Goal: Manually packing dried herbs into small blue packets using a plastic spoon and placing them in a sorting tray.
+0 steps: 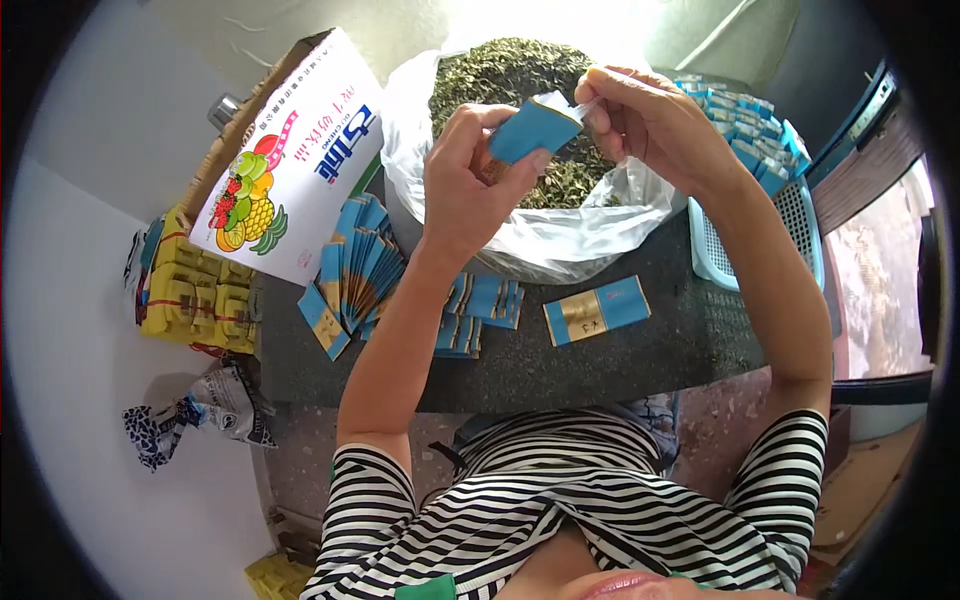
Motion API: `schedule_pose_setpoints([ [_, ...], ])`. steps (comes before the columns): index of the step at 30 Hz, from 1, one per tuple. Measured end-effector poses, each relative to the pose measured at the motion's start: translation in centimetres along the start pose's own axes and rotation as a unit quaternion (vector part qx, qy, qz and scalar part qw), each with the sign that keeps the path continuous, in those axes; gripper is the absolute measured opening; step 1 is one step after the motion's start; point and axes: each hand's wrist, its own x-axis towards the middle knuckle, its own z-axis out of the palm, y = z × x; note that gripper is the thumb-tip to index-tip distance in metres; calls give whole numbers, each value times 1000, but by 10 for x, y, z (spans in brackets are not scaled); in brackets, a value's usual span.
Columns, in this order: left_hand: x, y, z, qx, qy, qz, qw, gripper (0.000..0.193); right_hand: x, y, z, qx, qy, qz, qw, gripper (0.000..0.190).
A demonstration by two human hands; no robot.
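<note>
My left hand [469, 176] grips a small blue and gold paper packet [540, 131], tilted with its mouth towards the right. White lining shows at that mouth. There, the thumb and fingertips of my right hand [652, 124] pinch a bit of clear plastic film [586, 109]. Both hands are above a large white plastic bag [577, 244] full of loose dried leaves [502, 67]. One flat packet [598, 310] lies alone on the dark tabletop [540, 382]. Fanned flat packets [360, 259] and further stacked ones [484, 300] lie to its left, partly hidden by my left forearm.
A light-blue plastic basket [703, 259] stands at right, with several blue packets [742, 127] heaped at its far end. At left leans a cardboard box [322, 112] with printed fruit. Yellow packages [184, 296] are stacked beyond the table's left edge, near a crumpled plastic bag [225, 405].
</note>
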Motion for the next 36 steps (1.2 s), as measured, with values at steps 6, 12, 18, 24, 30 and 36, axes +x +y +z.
schedule_pose_setpoints([
  [6,12,-21,-14,-27,11,-36,999,36,31,-5,-31,-231,126,-75,962,32],
  [12,11,-24,-22,-7,2,-31,1000,38,70,22,-10,-675,102,-93,724,28],
  [18,2,-20,-27,-41,9,-55,998,39,89,61,5,-492,97,-55,864,27],
  [24,-4,-23,-37,13,12,-51,999,38,85,55,-5,-274,89,75,955,27],
  [30,2,-22,-33,37,15,-71,997,39,68,22,-19,-247,94,21,964,28],
  [36,17,-17,-25,80,-1,-100,992,49,53,-13,-30,-227,58,-34,972,28],
])
